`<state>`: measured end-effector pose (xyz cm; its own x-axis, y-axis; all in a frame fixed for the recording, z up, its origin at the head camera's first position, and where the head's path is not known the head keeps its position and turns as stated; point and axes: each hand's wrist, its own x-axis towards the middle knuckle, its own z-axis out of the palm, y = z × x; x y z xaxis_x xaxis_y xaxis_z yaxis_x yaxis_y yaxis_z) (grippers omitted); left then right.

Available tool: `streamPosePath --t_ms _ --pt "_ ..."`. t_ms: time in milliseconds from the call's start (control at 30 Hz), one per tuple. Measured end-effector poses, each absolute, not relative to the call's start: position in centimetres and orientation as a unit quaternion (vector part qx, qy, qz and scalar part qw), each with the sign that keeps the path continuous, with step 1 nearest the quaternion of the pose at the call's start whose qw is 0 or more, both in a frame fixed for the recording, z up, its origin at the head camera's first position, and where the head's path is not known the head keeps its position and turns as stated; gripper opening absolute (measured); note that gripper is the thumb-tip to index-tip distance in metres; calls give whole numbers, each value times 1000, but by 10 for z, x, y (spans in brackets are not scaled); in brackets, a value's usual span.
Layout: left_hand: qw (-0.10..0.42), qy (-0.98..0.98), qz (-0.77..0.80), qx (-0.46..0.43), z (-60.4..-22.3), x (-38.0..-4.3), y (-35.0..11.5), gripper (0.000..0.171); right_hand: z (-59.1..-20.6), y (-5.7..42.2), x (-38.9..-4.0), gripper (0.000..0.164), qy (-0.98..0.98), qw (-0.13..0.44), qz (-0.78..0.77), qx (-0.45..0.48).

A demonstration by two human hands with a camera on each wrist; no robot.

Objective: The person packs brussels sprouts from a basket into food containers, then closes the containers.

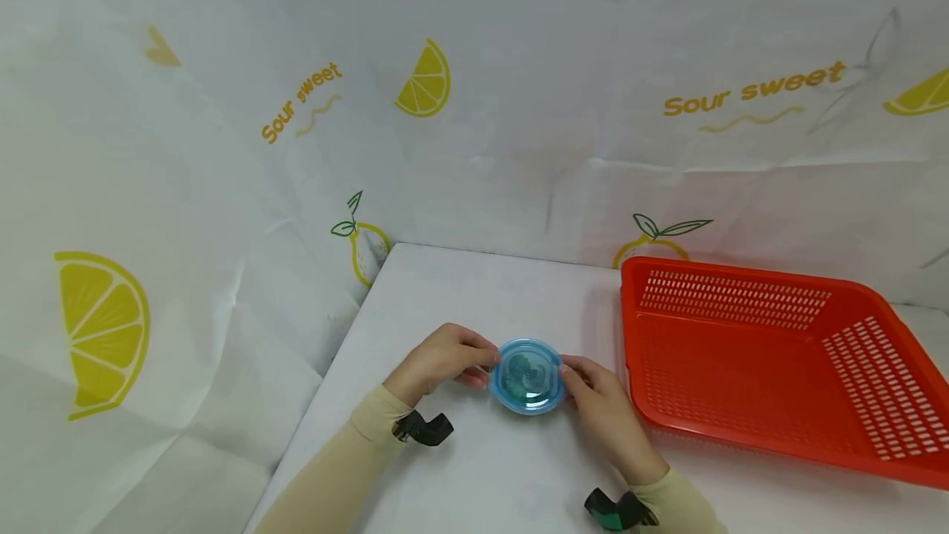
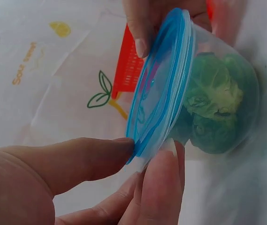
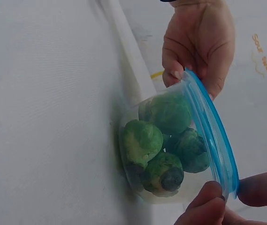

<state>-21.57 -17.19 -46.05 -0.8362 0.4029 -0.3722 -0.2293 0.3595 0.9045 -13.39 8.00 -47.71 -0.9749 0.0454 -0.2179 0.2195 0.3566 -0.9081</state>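
A round clear plastic container with a blue lid stands upright on the white table. Several green Brussels sprouts show through its wall. My left hand pinches the lid's rim on the left, thumb on top and fingers beneath the edge, as the left wrist view shows. On the opposite side my right hand pinches the rim in the same way, with its thumb on the lid and curled fingers below. The lid sits over the container's mouth; whether it is fully sealed I cannot tell.
A large red plastic basket with slotted walls stands on the table to the right, close to my right hand. White cloth printed with lemons hangs behind the table and along its left side.
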Motion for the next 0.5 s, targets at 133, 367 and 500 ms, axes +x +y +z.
streamPosePath --t_ms 133,367,500 --pt "269 778 566 55 -463 -217 -171 25 -477 80 -136 40 815 80 -567 85" --pt "256 770 582 48 -467 -220 -169 24 -480 82 -139 40 807 80 -577 92" --pt "248 770 586 44 -467 -221 -168 25 -480 82 -141 40 800 83 -587 94"
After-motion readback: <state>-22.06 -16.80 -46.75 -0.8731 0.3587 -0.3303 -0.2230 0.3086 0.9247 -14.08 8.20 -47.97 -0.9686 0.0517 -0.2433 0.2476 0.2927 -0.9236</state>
